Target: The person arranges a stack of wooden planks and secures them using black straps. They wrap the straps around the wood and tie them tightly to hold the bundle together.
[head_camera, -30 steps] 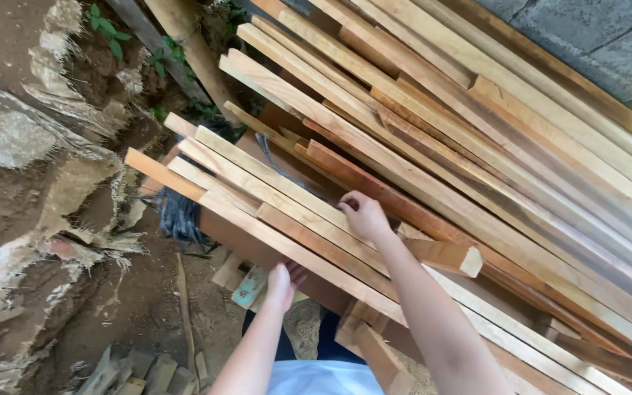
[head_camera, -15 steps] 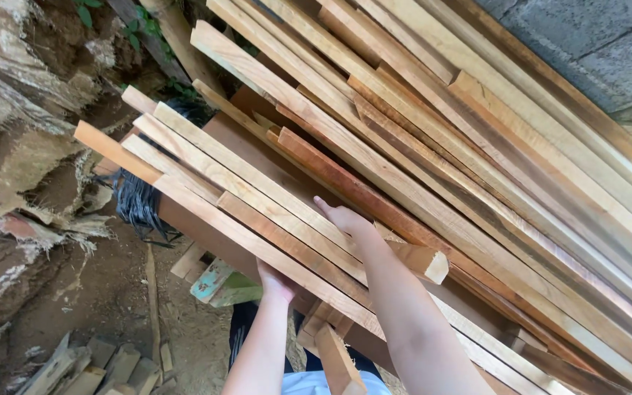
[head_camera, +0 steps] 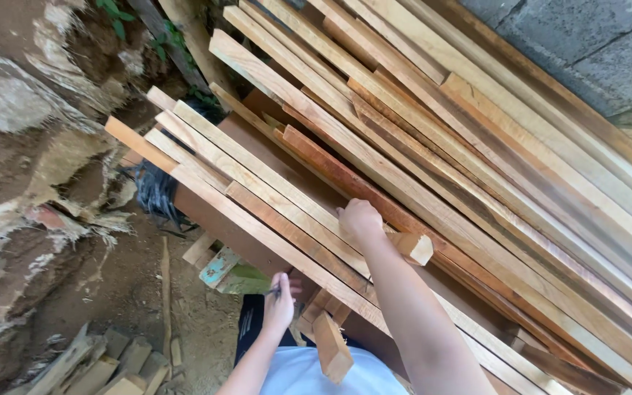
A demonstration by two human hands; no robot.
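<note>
A bundle of long pale and reddish wooden planks [head_camera: 257, 183] lies slanted across a larger stack of planks [head_camera: 491, 146]. My right hand [head_camera: 360, 219] rests on top of the bundle, its fingers curled over a reddish plank [head_camera: 330, 172], next to a short block end [head_camera: 415, 247]. My left hand [head_camera: 279, 301] reaches up beneath the bundle's lower edge, with a thin dark object [head_camera: 276, 290] between its closed fingers. A short wooden offcut [head_camera: 330, 350] sticks out just right of that hand.
Bare earth with a rough rock face [head_camera: 31, 146] lies to the left. Small wood scraps [head_camera: 104, 362] sit at the lower left, and a blue-painted piece [head_camera: 219, 267] under the planks. A grey block wall [head_camera: 587, 44] rises at the upper right.
My right hand's fingers went from flat on the planks to curled over one plank. My left hand dropped a little below the bundle's edge.
</note>
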